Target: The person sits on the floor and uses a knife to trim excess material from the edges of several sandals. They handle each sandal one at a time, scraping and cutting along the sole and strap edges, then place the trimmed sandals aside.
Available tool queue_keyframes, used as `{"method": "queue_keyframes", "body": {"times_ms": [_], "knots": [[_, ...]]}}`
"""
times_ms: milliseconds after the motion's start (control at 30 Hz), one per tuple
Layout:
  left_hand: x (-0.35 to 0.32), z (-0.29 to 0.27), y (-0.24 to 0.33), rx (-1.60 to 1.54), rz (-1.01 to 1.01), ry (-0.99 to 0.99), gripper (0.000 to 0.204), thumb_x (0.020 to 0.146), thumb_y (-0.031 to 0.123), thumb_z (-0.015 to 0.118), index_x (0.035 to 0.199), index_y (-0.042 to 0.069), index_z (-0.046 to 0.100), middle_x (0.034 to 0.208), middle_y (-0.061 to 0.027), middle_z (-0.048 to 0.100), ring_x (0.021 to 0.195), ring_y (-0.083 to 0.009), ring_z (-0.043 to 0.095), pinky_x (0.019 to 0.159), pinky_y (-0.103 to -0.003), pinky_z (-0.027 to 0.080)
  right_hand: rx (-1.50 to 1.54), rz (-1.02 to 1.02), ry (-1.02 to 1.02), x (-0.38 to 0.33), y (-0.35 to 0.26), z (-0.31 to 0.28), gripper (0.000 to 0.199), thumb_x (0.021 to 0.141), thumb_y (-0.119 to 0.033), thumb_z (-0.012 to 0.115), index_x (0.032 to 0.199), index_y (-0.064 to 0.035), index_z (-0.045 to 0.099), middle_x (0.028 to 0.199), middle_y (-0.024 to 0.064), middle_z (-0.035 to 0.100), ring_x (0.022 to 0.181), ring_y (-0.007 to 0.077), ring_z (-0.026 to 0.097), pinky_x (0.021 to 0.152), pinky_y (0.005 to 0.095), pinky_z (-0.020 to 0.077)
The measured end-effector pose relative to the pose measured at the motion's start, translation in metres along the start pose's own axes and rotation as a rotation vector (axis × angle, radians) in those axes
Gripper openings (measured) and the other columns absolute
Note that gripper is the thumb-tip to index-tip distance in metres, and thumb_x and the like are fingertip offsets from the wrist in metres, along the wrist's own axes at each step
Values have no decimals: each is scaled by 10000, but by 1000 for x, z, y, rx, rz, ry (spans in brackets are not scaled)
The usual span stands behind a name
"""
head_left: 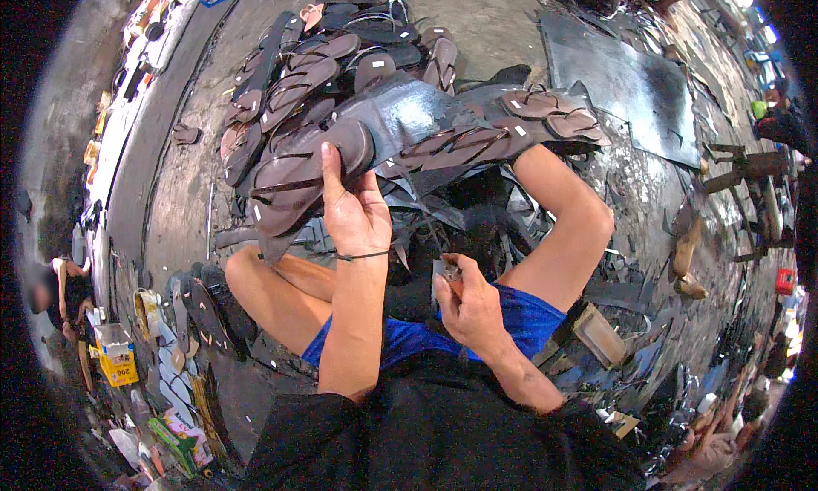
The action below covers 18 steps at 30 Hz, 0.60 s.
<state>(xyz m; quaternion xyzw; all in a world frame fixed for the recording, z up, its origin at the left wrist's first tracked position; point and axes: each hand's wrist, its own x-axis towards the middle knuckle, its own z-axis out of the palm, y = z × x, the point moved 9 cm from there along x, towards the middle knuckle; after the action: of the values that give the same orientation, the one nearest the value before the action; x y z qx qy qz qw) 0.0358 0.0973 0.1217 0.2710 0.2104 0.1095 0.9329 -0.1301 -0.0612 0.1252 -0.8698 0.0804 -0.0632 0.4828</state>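
My left hand (356,214) is closed on a brown flip-flop (294,174), its thumb pressed on the footbed near the heel. The flip-flop tilts down to the left, its dark strap facing up and a small white label near the toe. In front of my lap, my right hand (470,308) is closed around a small tool with a flat grey blade (440,280); most of its handle is hidden by the fingers. Beyond my hands are a shiny dark sheet (409,112) and more brown flip-flops (464,146).
A heap of flip-flops (298,86) covers the floor ahead. A large dark sheet (626,82) lies at the far right. Black scraps (464,214) lie between my bent legs. A block (599,333) sits beside my right thigh; a yellow box (117,355) stands at left, near another person (72,295).
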Motion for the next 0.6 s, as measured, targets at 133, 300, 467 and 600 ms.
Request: {"method": "queue_keyframes", "body": {"times_ms": [133, 300, 467, 600], "knots": [[-8, -8, -14, -2, -98, 3, 370, 937, 232, 700, 1220, 20, 592, 1218, -73, 645, 1074, -163, 631, 935, -285, 541, -137, -48, 78, 1, 12, 5, 344, 919, -230, 670, 1142, -13, 524, 901, 169, 658, 739, 354, 680, 591, 449, 553], [-30, -12, -20, 97, -177, -29, 312, 937, 235, 697, 1187, 65, 623, 1177, -58, 656, 1048, -155, 632, 857, -282, 550, -258, -73, 145, 18, 8, 1, 274, 910, -215, 678, 1017, -27, 511, 849, 141, 623, 665, 355, 658, 538, 452, 539], [-48, -21, -21, 49, -228, -55, 260, 945, 182, 674, 1172, 64, 626, 1125, -61, 684, 1038, -186, 652, 893, -319, 556, -295, -128, 166, 39, -15, -4, 281, 918, -241, 658, 980, -17, 500, 832, 167, 622, 662, 363, 663, 536, 452, 538], [-62, -21, -3, 60, -173, -92, 291, 940, 141, 679, 1209, 56, 612, 1196, -76, 662, 1086, -196, 642, 957, -352, 549, -243, -91, 57, 68, -27, 10, 299, 920, -251, 624, 990, 14, 505, 855, 210, 638, 707, 413, 665, 597, 498, 544]]}}
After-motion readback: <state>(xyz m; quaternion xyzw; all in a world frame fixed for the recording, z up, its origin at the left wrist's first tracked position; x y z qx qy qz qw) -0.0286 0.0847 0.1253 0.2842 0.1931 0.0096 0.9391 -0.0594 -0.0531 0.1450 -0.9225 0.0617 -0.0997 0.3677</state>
